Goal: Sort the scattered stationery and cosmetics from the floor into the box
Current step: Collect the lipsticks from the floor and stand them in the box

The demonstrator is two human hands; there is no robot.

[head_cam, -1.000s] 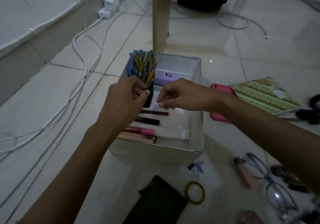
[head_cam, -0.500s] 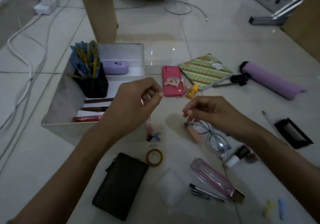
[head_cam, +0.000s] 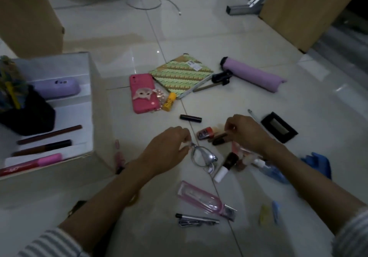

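Note:
The white box stands on the floor at the left and holds a purple case, a black pen cup, dark pencils and a pink tube. My left hand pinches the corner of a pair of glasses lying on the tiles. My right hand has curled fingers and pinches the end of a dark cosmetic tube among a heap of small cosmetics. A black tube lies just beyond both hands.
On the floor lie a pink phone, a green notebook, a purple pouch, a black compact, a pink clear case, pens and a white-capped bottle. Wooden furniture legs stand behind.
Both hands left the box and moved right and down to the scattered items. My left hand took hold of the glasses and my right hand reached the cosmetics heap.

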